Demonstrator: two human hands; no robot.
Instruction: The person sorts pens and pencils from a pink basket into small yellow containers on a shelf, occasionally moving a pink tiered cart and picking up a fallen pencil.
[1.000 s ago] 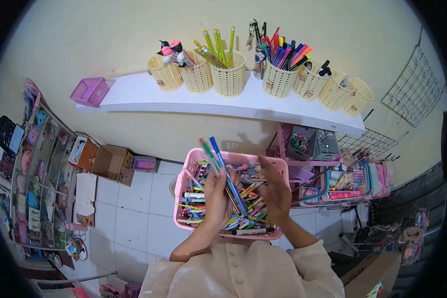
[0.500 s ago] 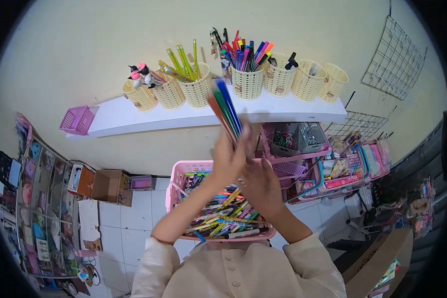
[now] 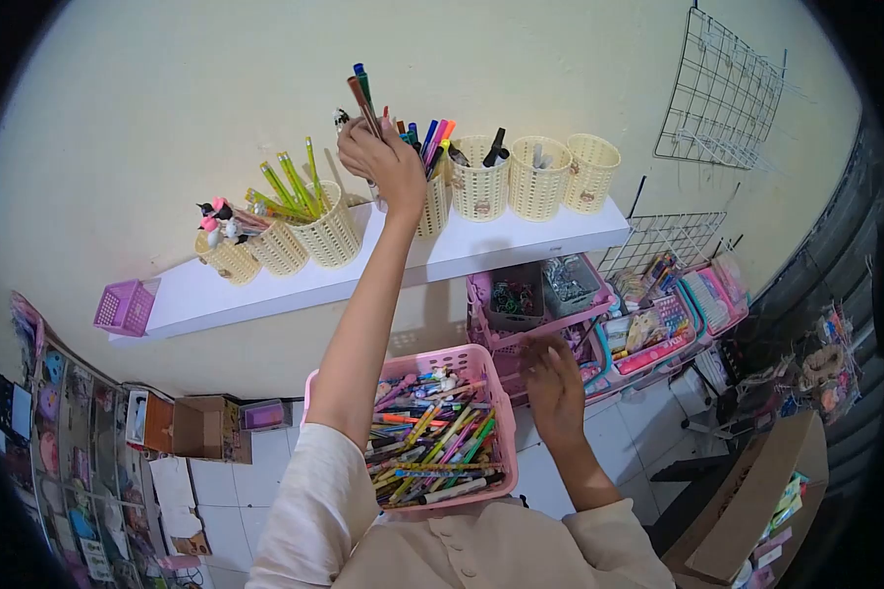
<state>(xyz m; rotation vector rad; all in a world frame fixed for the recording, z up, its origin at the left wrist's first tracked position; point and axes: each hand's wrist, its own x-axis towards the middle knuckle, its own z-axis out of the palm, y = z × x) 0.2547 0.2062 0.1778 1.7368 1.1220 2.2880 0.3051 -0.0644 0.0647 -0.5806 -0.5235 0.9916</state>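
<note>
My left hand [image 3: 385, 165] is raised over the shelf, fingers wrapped round a few felt-tip pens [image 3: 363, 98], with brown and green ones showing. Just below it stands a cream woven cup [image 3: 432, 211] of coloured pens, partly covered by the hand and wrist. Beside the pink basket [image 3: 502, 412], my right hand [image 3: 554, 388] hangs with nothing visible in it, its fingers loosely apart. Pens and pencils [image 3: 442, 442] lie in a heap in that basket, in front of my body.
On the white shelf [image 3: 265, 294] stand more cream cups, one with yellow-green pencils [image 3: 290, 187], one with black markers [image 3: 496, 147]. A small purple basket [image 3: 125, 307] sits at its left end. Stocked pink baskets [image 3: 648, 363] and a wire grid [image 3: 722, 93] are at right.
My left hand has gone up and left with the felt-tip pens, from over the basket to the cup. My right hand has come away from the pens. The view has shifted.
</note>
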